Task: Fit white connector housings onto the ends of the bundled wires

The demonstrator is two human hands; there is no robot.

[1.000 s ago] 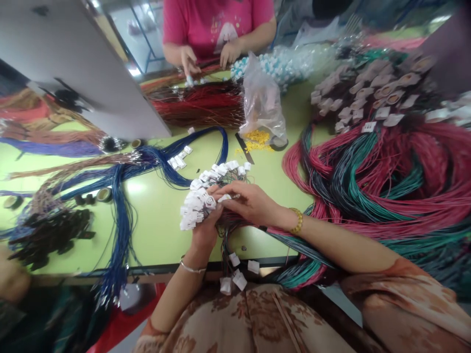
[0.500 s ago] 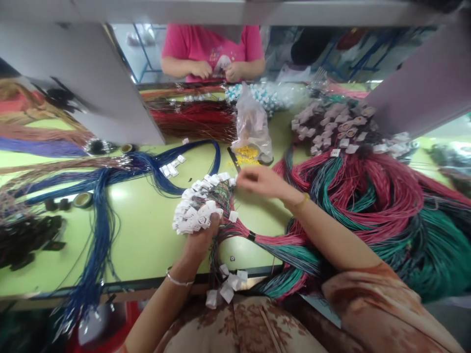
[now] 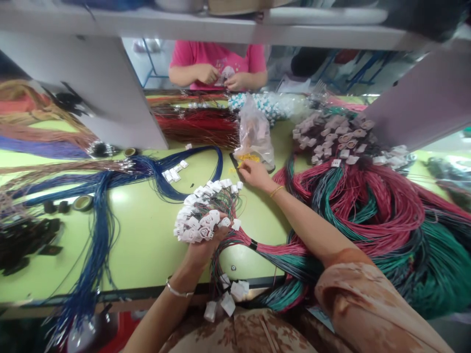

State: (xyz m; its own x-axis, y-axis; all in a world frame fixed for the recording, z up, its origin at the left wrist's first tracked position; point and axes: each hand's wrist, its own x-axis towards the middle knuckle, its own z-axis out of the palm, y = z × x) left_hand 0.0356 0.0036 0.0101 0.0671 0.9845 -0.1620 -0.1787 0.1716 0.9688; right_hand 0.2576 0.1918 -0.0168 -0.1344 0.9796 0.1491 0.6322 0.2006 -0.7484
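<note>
My left hand (image 3: 210,238) is wrapped round a bundle of thin wires tipped with white plastic connectors (image 3: 196,223). The connectors fan out above and to the left of the fingers, partly hiding them. From this bundle, red and green wires (image 3: 274,249) run right, with a black band (image 3: 253,244) round them. My right hand (image 3: 254,175) rests at a small heap of yellow pieces (image 3: 248,158), fingers bent and drawn together at its near edge. Whatever lies between those fingertips is too small to make out. A clear plastic bag (image 3: 255,130) stands just behind the heap.
Coiled red and green wires (image 3: 371,211) fill the right side, with more white connectors (image 3: 338,132) behind. Blue wires (image 3: 101,211) and tape rolls (image 3: 83,202) lie left. White connectors (image 3: 228,304) hang at the table's front edge. Across the table sits a person in a pink shirt (image 3: 221,59).
My right hand has moved from the upper edge of the connector bundle up to the yellow pieces. My left hand keeps its hold; the connectors have turned slightly. The view has tilted up a little.
</note>
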